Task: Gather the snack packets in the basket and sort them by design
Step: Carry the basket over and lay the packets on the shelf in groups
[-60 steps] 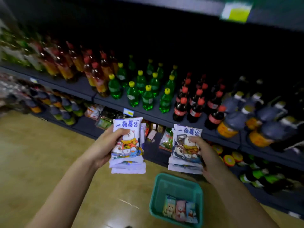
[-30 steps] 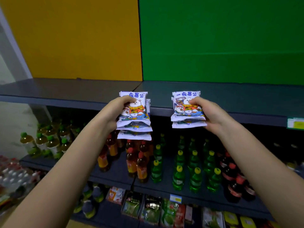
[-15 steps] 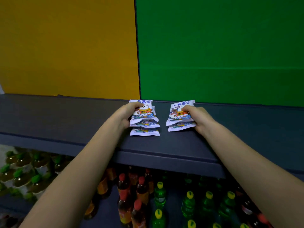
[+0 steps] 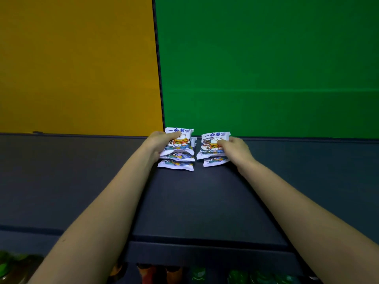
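— What is the person doing at the dark flat top shelf (image 4: 205, 201) just now?

— Both bare arms are reaching out over it. The left hand (image 4: 159, 142) is closing its grip on the left stack of white plastic snack packets with cartoon animal prints (image 4: 177, 151); the thumb is lying on the top packet near its blue letters. The right hand (image 4: 235, 147) is closing on the right stack of white cartoon-print packets (image 4: 213, 149) in the same way.

— And where are the stacks sitting?

— They are resting on the far part of the shelf, just beside each other, in front of the line where the yellow wall panel (image 4: 78, 64) is meeting the green wall panel (image 4: 266, 64). The left stack is looking higher. I cannot tell the exact count.

— Anything below?

— Blurred green and red bottle tops (image 4: 196, 273) are showing under the shelf edge.
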`<act>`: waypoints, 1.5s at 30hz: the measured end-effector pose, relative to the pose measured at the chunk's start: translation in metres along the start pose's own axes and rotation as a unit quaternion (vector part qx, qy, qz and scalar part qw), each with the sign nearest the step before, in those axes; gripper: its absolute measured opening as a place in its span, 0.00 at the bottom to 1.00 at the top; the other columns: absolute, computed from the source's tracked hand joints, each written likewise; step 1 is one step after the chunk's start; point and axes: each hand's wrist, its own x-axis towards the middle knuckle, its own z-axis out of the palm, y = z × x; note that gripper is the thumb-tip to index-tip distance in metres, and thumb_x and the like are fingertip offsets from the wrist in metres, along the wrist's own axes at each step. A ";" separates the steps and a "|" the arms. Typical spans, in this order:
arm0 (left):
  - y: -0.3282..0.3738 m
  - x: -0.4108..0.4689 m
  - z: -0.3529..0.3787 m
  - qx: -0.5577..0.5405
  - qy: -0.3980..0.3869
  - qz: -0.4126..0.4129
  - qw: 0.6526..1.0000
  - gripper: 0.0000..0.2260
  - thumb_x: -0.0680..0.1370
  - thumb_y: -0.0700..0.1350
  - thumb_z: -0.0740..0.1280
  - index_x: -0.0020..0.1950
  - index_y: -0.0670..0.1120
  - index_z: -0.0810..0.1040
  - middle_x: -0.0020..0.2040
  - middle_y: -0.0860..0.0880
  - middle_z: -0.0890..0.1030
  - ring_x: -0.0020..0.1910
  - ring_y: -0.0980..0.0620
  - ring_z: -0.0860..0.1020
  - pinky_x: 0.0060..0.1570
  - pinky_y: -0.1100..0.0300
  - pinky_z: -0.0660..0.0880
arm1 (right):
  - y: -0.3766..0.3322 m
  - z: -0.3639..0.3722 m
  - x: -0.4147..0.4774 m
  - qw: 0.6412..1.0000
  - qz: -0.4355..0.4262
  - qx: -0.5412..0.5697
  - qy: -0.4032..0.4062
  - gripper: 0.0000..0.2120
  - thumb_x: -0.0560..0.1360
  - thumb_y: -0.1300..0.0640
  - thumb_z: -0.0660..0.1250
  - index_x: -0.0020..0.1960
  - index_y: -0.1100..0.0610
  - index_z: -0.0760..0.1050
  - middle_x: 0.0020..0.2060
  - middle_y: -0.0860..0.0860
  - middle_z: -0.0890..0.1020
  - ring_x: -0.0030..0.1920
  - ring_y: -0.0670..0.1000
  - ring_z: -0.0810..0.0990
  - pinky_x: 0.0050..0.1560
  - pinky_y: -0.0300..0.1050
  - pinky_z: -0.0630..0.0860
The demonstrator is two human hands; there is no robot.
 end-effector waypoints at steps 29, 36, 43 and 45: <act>-0.068 -0.221 0.034 0.352 0.033 0.483 0.801 0.11 0.76 0.48 0.60 0.50 0.45 0.78 0.50 0.45 0.81 0.53 0.41 0.75 0.51 0.50 0.70 | 0.087 -0.126 -0.291 0.947 -0.139 -0.209 0.201 0.11 0.73 0.56 0.64 0.54 0.55 0.79 0.48 0.47 0.81 0.54 0.49 0.79 0.59 0.47 0.73; -0.135 -0.304 0.075 0.358 0.047 0.513 0.779 0.10 0.75 0.44 0.63 0.50 0.41 0.79 0.54 0.42 0.79 0.55 0.42 0.72 0.53 0.50 0.66 | 0.188 -0.177 -0.405 0.941 -0.019 -0.266 0.208 0.14 0.73 0.51 0.60 0.55 0.54 0.77 0.51 0.50 0.81 0.54 0.52 0.79 0.55 0.51 0.75; -0.228 -0.415 0.131 0.411 -0.080 0.417 0.807 0.18 0.75 0.50 0.55 0.46 0.40 0.80 0.44 0.42 0.81 0.44 0.39 0.77 0.41 0.49 0.71 | 0.296 -0.235 -0.543 0.943 0.107 -0.245 0.197 0.09 0.73 0.59 0.65 0.53 0.54 0.78 0.48 0.50 0.82 0.50 0.54 0.81 0.51 0.53 0.78; -0.254 -0.455 0.152 0.420 -0.098 0.377 0.820 0.15 0.75 0.49 0.58 0.44 0.40 0.80 0.40 0.42 0.81 0.40 0.39 0.78 0.37 0.51 0.73 | 0.324 -0.250 -0.579 0.945 0.133 -0.238 0.178 0.10 0.73 0.63 0.67 0.53 0.55 0.78 0.49 0.49 0.82 0.50 0.54 0.81 0.50 0.49 0.77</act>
